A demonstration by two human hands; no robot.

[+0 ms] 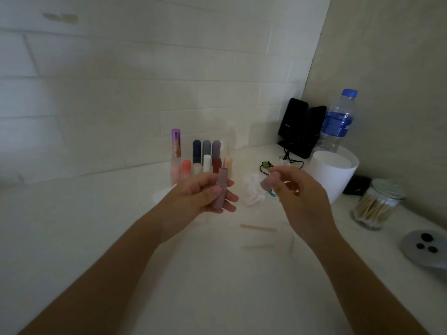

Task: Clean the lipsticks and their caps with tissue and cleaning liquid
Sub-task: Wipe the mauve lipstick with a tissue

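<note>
My left hand (204, 195) curls round the dusty-mauve plastic lipstick tube (221, 189), upright above the white bench's (96, 226) middle. My right hand (298, 193) pinches its matching mauve cap (269, 182) (blurred) near the crumpled white tissue (251, 192).

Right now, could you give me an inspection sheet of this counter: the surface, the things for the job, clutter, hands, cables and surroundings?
Surface: white counter; a wooden stick lies on it.
Job's things: mauve lipstick and its cap, held apart; crumpled tissue on the counter; other lipsticks standing at the back.
Clutter: water bottle, white tub, jar of cotton swabs, black gadget.
Hands: left hand grips the lipstick upright; right hand pinches the cap.
Cables: black cord beside the black gadget.
Surroundings: tiled wall behind; plain wall on the right.
</note>
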